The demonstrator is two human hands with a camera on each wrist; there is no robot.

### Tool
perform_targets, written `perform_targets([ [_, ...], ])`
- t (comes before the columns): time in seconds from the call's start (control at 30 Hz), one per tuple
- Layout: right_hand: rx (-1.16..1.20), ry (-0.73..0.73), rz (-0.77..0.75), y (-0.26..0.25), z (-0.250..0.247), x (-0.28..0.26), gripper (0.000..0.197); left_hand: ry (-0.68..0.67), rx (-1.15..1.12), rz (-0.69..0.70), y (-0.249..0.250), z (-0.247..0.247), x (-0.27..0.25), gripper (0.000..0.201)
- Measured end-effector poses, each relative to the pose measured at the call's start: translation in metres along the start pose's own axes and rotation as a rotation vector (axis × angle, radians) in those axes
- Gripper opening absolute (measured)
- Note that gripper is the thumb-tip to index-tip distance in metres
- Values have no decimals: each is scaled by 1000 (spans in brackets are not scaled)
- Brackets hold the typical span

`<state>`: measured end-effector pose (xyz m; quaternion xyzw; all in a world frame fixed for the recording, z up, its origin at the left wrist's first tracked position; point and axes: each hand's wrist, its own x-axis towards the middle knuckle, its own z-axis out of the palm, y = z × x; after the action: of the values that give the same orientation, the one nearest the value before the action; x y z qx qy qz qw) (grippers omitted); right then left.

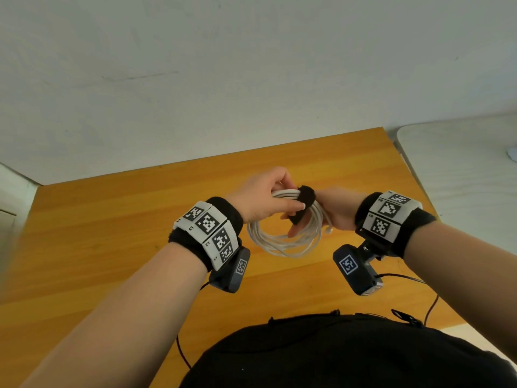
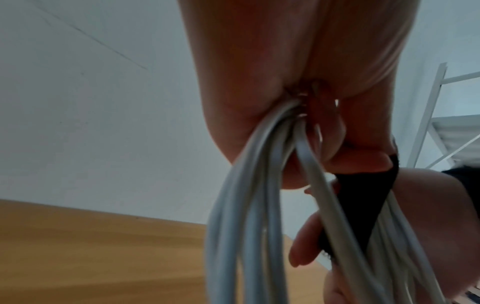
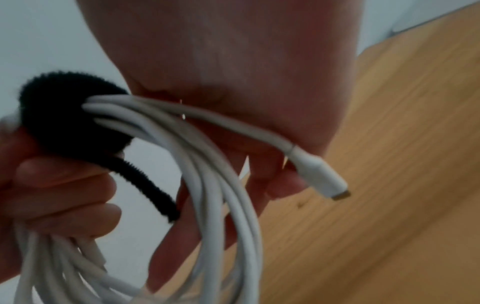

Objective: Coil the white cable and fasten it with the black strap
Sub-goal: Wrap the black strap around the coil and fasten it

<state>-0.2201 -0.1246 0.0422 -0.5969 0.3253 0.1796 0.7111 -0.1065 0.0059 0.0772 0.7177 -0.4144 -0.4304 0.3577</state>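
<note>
The white cable (image 1: 282,236) is wound into a multi-turn coil and held in the air above the wooden table (image 1: 112,233), near the person's torso. The black strap (image 1: 303,201) is looped over the far, upper section of the coil, and one strap end hangs down inside the loop. The left hand (image 1: 260,201) grips the bundled turns on the left side of the strap, its thumb lying across the strap. The right hand (image 1: 335,211) holds the bundle on the right side of the strap, with its fingers curled round the turns from below. Both hands are close together at the strap. A white connector (image 3: 319,174) projects from the bundle below the right palm.
</note>
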Motion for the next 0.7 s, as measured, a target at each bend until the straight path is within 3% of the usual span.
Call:
perform_targets([
  [0.13,194,7,36,6,-5,3,28,-21,-34,27,2,4,-1,26],
  [0.27,217,5,-39,2,-7,-1,21,-39,-44,27,4,6,-1,25],
  [0.43,-82,268,-67,-1,0,1,15,-39,-102,-14,5,12,-2,19],
  [0.57,-150,479,-127,-4,-5,5,14,-73,-150,-14,7,14,-6,22],
  [0.7,-146,523,-232,-13,-12,1,8,-70,-149,0,9,14,-6,21],
])
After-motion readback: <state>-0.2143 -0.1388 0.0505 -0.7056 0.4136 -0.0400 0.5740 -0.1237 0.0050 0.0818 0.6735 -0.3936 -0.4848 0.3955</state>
